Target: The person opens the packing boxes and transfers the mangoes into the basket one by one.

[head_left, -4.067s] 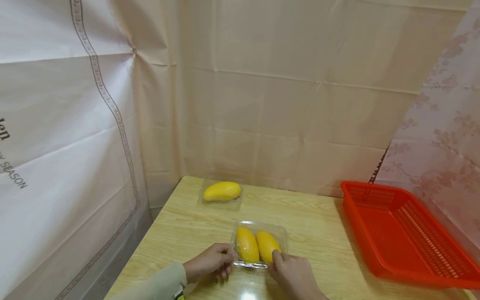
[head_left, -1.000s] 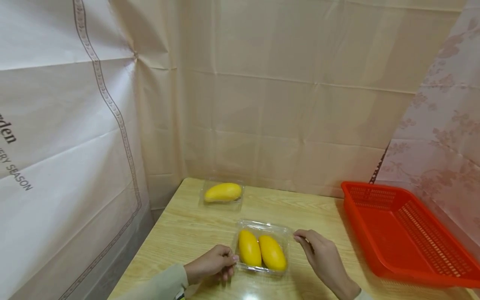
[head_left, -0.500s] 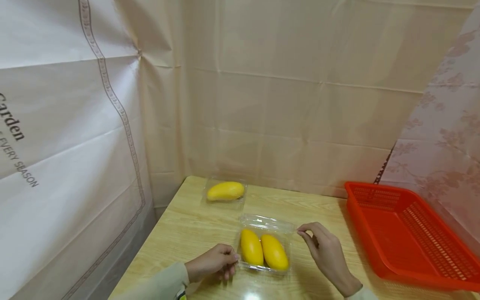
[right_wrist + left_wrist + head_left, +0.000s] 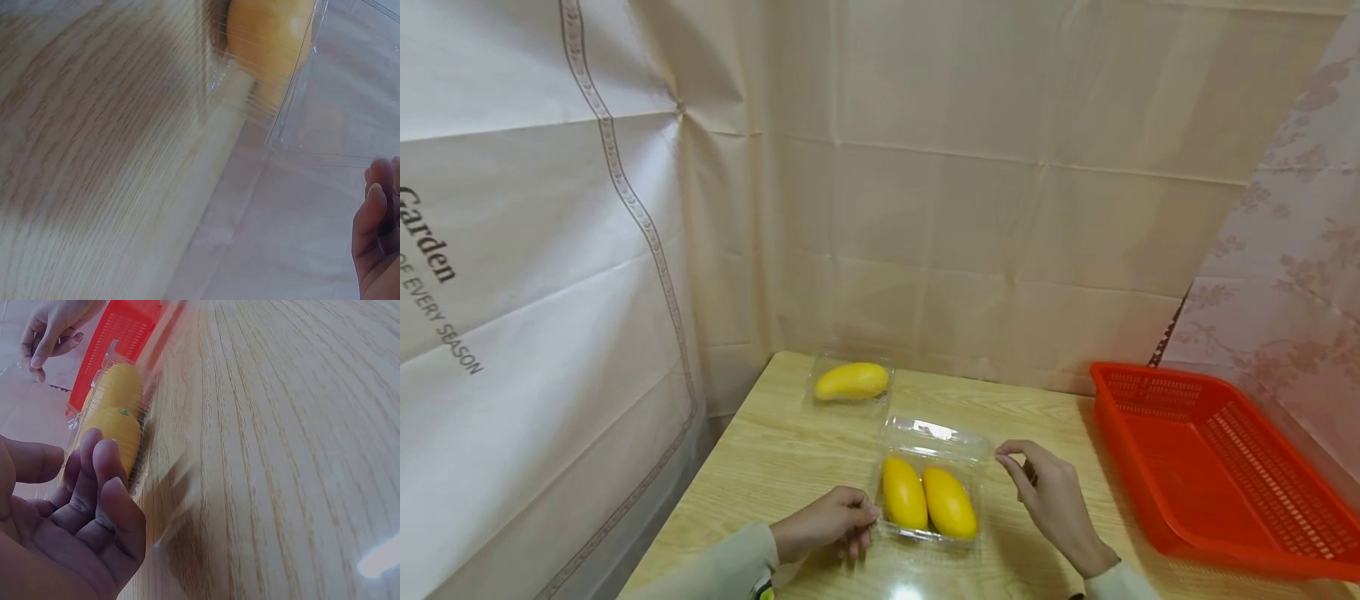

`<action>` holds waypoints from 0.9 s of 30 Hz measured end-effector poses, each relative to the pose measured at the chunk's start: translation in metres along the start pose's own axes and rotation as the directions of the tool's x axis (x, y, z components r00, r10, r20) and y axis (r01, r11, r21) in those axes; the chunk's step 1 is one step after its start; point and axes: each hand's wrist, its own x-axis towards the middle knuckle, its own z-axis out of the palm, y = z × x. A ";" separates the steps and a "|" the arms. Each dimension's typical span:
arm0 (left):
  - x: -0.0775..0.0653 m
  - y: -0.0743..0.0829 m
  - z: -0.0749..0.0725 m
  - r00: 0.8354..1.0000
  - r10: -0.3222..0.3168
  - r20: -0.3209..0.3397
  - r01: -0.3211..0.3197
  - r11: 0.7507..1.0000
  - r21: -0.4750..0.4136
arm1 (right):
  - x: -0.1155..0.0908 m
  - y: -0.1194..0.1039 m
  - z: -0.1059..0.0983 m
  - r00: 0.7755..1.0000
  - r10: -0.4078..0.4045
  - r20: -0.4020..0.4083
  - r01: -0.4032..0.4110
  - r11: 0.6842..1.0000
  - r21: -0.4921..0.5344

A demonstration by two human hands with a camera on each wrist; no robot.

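Observation:
Two yellow mangoes (image 4: 950, 504) lie side by side in a clear plastic clamshell box (image 4: 928, 538) on the table. Its hinged lid (image 4: 934, 432) stands raised towards the far side. My left hand (image 4: 831, 525) pinches the box's left rim near the front corner; the left wrist view shows thumb and index finger there, the other fingers loosely curled. My right hand (image 4: 1051, 496) pinches the lid's right edge between thumb and fingertips, as the right wrist view (image 4: 378, 225) partly shows. Farther back, another clear box (image 4: 883, 400) holds one mango (image 4: 852, 382).
A red plastic basket (image 4: 1150, 500) with slotted walls stands at the right of the wood-grain table (image 4: 760, 450). Cream cloth (image 4: 925, 208) hangs behind the table, and a printed white sheet (image 4: 535, 333) hangs at the left.
My right hand has moved from the box's front right to the lid's right edge and then slightly up and away. The lid has swung up and back. My left hand stays at the rim.

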 end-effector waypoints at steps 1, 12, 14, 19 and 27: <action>0.000 0.000 0.000 1.000 -0.001 0.002 0.001 1.000 -0.002 | 0.000 0.000 0.001 1.000 0.009 0.000 -0.009 1.000 0.003; 0.001 -0.003 0.000 1.000 0.001 0.010 -0.001 1.000 -0.011 | 0.000 0.003 0.008 0.998 0.063 0.013 -0.064 0.998 0.021; 0.001 -0.004 0.000 1.000 -0.001 0.015 0.001 1.000 -0.010 | -0.001 0.004 0.010 0.997 0.076 0.026 -0.077 0.997 0.026; -0.001 -0.001 -0.001 0.999 -0.006 0.032 0.006 1.000 -0.013 | -0.002 0.008 0.013 0.991 0.117 0.059 -0.119 0.993 0.026; 0.001 0.002 -0.005 0.999 0.003 0.053 -0.002 1.000 -0.021 | 0.004 0.012 0.016 0.971 0.227 0.082 -0.228 0.974 0.008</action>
